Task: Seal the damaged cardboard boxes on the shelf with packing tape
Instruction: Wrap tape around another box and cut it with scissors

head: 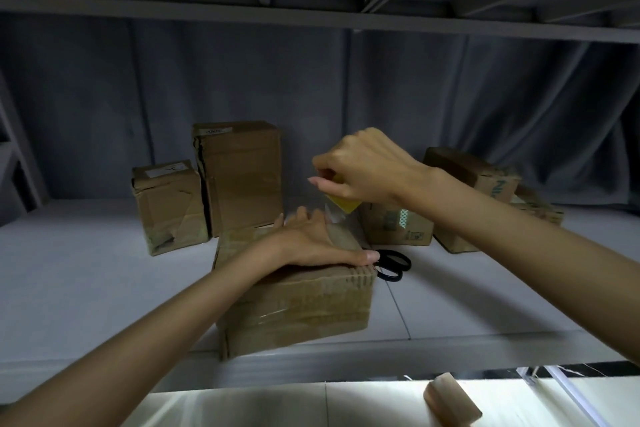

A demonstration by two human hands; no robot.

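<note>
A worn cardboard box (298, 305) lies at the front of the grey shelf (86, 281). My left hand (318, 243) presses flat on its top, thumb along the right edge. Just above it my right hand (363, 166) grips a roll of packing tape (344, 204) with a yellow core. A clear strip of tape (341, 236) runs from the roll down to the box top beside my left thumb.
Black scissors (393, 263) lie right of the box. Two torn boxes (169, 208), (242, 177) stand behind on the left, and several more boxes (398, 225) are piled on the right. An upper shelf (311, 19) hangs overhead. A pale block (450, 399) lies below.
</note>
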